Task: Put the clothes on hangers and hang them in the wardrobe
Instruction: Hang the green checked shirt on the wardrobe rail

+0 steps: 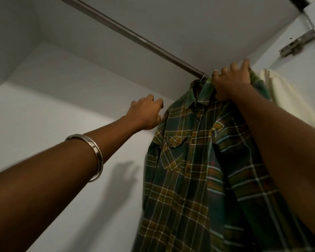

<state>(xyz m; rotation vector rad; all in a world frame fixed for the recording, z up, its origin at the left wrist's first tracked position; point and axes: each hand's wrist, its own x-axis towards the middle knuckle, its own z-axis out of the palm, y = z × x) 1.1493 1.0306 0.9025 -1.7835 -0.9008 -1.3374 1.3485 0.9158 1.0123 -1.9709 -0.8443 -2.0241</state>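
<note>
White wardrobe walls [53, 115] enclose an interior with a metal rail [135, 36] running diagonally from upper left to the right corner, bare along its whole left stretch. At its right end hangs the plaid shirt [189, 170], long axis vertical, collar up, its hanger hook barely visible. Right hand [229, 82] grips the collar; left hand [145, 113], fingers loosely curled, touches the shoulder. A cream garment [280, 91] is half hidden behind.

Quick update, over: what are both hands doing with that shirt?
Right hand grips plaid shirt at collar, hook at rail. Left hand at shirt's shoulder, grip unclear. Cream garment hangs beside.
</note>
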